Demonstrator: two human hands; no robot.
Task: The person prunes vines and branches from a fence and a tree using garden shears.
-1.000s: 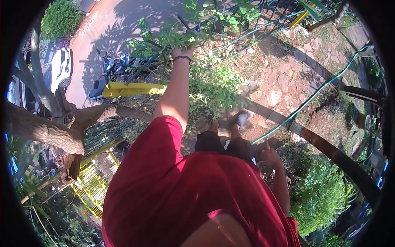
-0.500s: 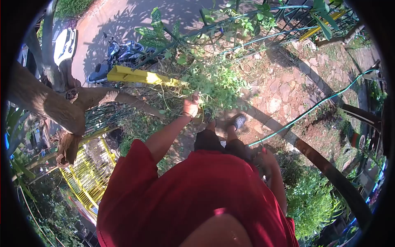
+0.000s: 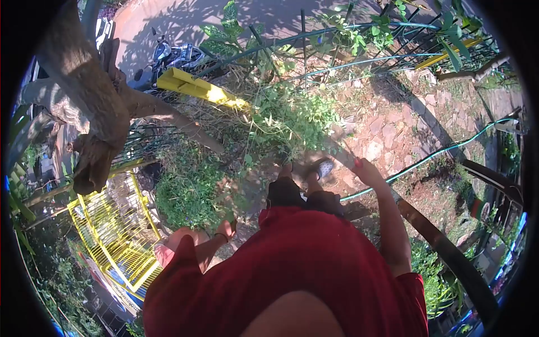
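Note:
My right hand (image 3: 368, 172) is raised over the stone paving, closed around something small and red (image 3: 357, 163); whether a blade extends from it is unclear against the shadow. Low on the left, near my red shirt, is my left hand (image 3: 226, 230), beside leafy green growth (image 3: 188, 194). Its fingers are too small and shaded to read. Ahead of my legs lies a tangle of green vines and dry stems (image 3: 300, 121), touched by neither hand. A yellow beam (image 3: 199, 90) ends against this tangle.
A thick tree trunk and branches (image 3: 95, 95) stand at left, above a yellow metal rack (image 3: 115, 236). Beyond the wire fence is a parked motorcycle (image 3: 174, 55). A green hose (image 3: 432, 154) and a dark post (image 3: 443, 236) cross the right side. My patterned shoe (image 3: 324, 168) rests below.
My left hand has left the vine tangle and pulled back toward my body at lower left. My right hand has risen forward with the red item. The view has shifted slightly.

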